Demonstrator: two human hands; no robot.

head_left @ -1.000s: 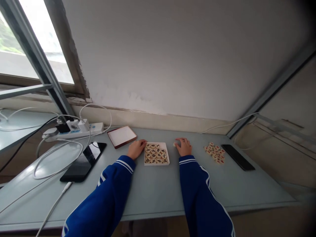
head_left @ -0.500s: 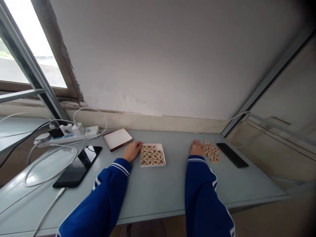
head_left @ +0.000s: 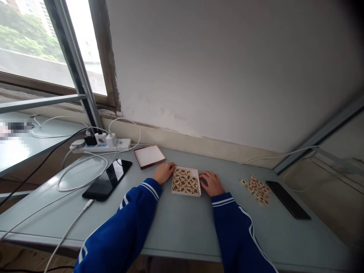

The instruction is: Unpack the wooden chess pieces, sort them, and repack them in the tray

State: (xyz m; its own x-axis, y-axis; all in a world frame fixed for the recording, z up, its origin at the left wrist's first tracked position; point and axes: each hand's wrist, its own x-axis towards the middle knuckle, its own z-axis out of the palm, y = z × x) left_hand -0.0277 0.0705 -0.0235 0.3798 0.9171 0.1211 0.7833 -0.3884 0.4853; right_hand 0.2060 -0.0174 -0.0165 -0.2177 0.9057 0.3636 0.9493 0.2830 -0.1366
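A shallow white box (head_left: 186, 194) on the desk holds rows of round Chinese chess pieces (head_left: 183, 181) with dark characters; its far right corner shows bare white bottom. At the box's far left edge, my left hand (head_left: 165, 172) has its fingers together and touching the rim. My right hand (head_left: 212, 182) lies along the right side with fingers curled, their tips close to that edge. Whether a piece is hidden under those fingers I cannot tell. Farther right lies a loose heap of chess pieces (head_left: 258, 189) with red characters.
An open reddish box lid (head_left: 149, 156) lies behind my left hand. On the left are a black tablet (head_left: 109, 180), white cables and a power strip (head_left: 123, 144) with plugs. A long black object (head_left: 288, 200) lies right of the heap. The wall (head_left: 199, 94) rises behind the desk.
My right hand has moved left from beside the heap to the box's right side. My left hand stays at the box. The camera view has turned left.
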